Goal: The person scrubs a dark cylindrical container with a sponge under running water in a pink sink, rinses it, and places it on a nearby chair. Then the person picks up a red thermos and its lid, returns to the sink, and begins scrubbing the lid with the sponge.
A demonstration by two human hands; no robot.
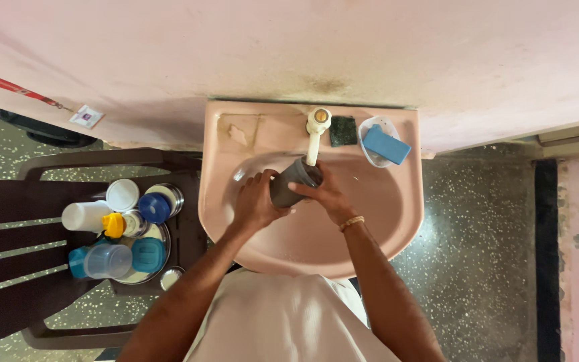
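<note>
A dark grey cup (pixel 292 182) is held over the bowl of a pink wall-mounted basin (pixel 397 228), its mouth tilted up under the spout of a cream tap (pixel 315 131). The left hand (pixel 256 201) wraps the cup's side, fingers grasping it, while the right hand (pixel 324 193), a gold bangle (pixel 352 222) at the wrist, grips the rim from the other side. On the basin ledge lie a green scouring pad (pixel 343 131) and a blue soap bar (pixel 384 144) in a clear dish. A dark plastic chair (pixel 8 201) to the left carries a steel plate (pixel 162 251) stacked with lidded containers. Whether water is running cannot be told. Rinsing well likely means keeping the mouth directly beneath the spout and turning the cup steadily in both hands.
</note>
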